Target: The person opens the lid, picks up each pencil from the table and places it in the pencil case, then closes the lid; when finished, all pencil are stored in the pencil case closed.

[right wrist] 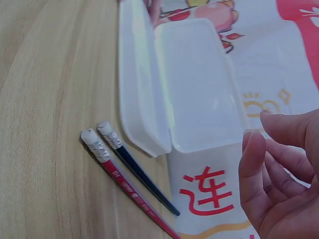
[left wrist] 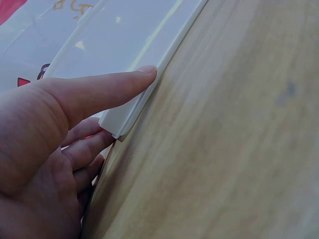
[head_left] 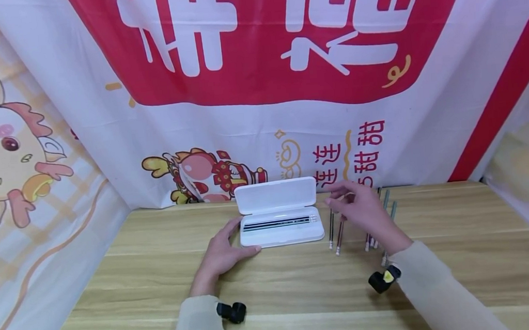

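- Printed banner [head_left: 258, 82]: white cloth with a red panel, white characters and cartoon figures; it hangs upright behind the pencil case and drapes down both sides.
- Wooden table [head_left: 115, 280]: pale planks; it bears the pencil case, which sits toward its far edge, close to the banner.
- White pencil case [head_left: 281, 236]: open, its lid [head_left: 276, 195] raised upright on the far side of the tray. Pencils in case [head_left: 279, 222] lie lengthwise in the tray, side by side.
- Right hand [head_left: 366, 211]: hovers above the table just right of the pencil case, over the loose pencils. The right wrist view shows its fingers [right wrist: 254, 164] loosely curled with nothing between them; thumb and fingertips are apart.
- Left hand [head_left: 222, 254]: rests on the table at the pencil case's near-left corner. The left wrist view shows the thumb [left wrist: 114, 87] stretched straight, its tip touching the tray's edge; the other fingers are lightly bent beneath the corner.
- Loose pencils [head_left: 380, 218]: a scatter on the table right of the pencil case, partly hidden by the right hand.
- Dark pencil [head_left: 330, 228] and red pencil [head_left: 339, 238]: nearest the pencil case's right end, lying side by side, erasers toward the person.
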Available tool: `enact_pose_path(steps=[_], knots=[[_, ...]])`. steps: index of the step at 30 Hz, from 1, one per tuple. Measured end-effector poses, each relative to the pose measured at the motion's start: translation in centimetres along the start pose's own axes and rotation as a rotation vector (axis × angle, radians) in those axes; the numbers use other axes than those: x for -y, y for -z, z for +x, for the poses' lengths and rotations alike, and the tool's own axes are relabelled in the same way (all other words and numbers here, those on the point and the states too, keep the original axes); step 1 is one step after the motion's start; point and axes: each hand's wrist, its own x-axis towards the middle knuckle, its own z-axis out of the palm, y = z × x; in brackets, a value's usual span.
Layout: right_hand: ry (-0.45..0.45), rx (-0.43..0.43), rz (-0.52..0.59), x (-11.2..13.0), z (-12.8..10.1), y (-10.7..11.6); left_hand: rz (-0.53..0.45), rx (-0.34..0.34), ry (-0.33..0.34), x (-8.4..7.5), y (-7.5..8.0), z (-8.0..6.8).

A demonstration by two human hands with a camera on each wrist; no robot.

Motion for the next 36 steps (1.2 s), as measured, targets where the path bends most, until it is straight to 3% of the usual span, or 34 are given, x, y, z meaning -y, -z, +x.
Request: enact_pose_path(steps=[5, 15, 36], knots=[[-0.058, -0.031, 0.059, -0.4, -1.4, 1.0, 0.003, 0.001, -0.004, 0.1, 0.0, 0.0], [-0.139, -0.06, 0.036, -1.7, -3.9, 2.2, 0.003, 0.002, -0.007, 0.0, 0.1, 0.0], [-0.284, -0.061, 0.104, -7.1, -7.2, 4.4, 0.014, 0.003, -0.004, -0.1, -0.1, 0.0]])
